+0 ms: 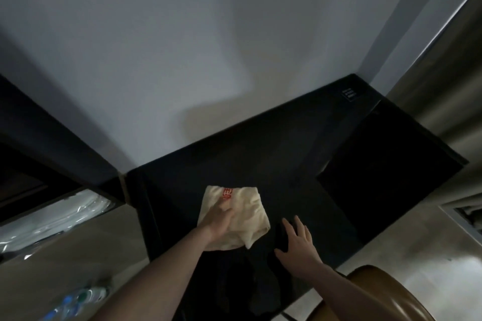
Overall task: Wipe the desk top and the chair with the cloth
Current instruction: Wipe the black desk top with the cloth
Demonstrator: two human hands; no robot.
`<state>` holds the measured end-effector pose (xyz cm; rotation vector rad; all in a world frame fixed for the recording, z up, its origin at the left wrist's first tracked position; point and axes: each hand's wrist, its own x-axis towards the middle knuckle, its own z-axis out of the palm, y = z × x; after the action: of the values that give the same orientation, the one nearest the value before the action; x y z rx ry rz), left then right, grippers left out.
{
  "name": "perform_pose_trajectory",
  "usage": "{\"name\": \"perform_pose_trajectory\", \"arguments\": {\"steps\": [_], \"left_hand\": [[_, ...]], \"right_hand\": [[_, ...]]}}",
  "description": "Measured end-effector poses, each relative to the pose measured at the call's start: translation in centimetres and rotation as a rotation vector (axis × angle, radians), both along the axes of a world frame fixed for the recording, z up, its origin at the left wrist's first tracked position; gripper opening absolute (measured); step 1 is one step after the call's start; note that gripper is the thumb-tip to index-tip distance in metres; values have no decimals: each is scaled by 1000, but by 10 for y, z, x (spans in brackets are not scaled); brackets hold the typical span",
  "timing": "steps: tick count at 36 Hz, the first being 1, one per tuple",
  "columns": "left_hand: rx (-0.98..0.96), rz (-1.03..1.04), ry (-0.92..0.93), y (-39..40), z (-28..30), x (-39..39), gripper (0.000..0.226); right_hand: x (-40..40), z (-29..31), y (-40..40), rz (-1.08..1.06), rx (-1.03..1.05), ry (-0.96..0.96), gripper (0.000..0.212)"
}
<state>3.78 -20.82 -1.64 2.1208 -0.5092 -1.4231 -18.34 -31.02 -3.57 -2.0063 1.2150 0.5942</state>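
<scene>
A cream cloth (250,214) with red lettering lies flat on the black desk top (273,159), near the desk's left end. My left hand (217,224) presses down on the cloth, palm flat, fingers on the fabric. My right hand (300,242) rests open on the bare desk just right of the cloth, fingers spread, holding nothing. A brown chair (391,294) shows its curved back at the bottom right, beside my right forearm.
A pale wall (182,47) stands behind the desk. A small dark card (349,94) sits at the desk's far right corner. A dark shelf unit (52,138) with white packets (65,219) is on the left. Plastic bottles (75,300) lie at the lower left.
</scene>
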Motion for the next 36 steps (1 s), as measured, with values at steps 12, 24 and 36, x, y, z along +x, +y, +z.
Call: {"name": "perform_pose_trajectory", "arguments": {"steps": [12,24,36], "left_hand": [[131,-70,-295,140,-27,29,66],[148,-85,-341,101,-38,26,72],[227,-131,-387,-4,-41,6,71]], "right_hand": [[129,8,82,226,58,26,95],[173,-26,56,111,127,137,97],[124,-51,-82,248,8,97,87]]}}
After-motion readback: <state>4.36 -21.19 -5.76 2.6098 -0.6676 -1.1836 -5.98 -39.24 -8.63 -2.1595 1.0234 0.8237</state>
